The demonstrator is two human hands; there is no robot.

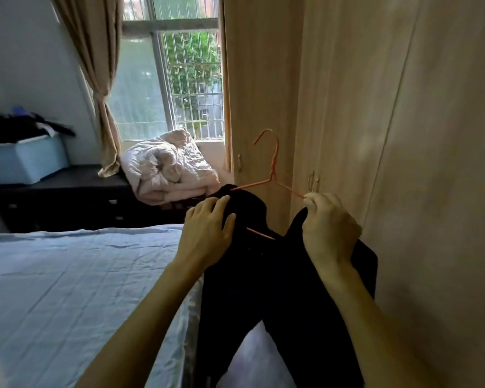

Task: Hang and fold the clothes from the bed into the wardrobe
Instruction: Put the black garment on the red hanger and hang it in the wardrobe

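Observation:
A black garment hangs in front of me between the bed and the wardrobe. A thin orange wire hanger sticks up out of it, hook uppermost. My left hand grips the garment's left shoulder over the hanger's left arm. My right hand pinches the hanger's right arm together with the black cloth. The hanger's lower bar shows as a short orange line between my hands. The wardrobe doors are closed, with small handles beside my right hand.
The bed has a light blue sheet. A folded pinkish quilt lies by the window. A dark dresser carries a light blue box piled with dark clothes. A beige curtain hangs tied at the window.

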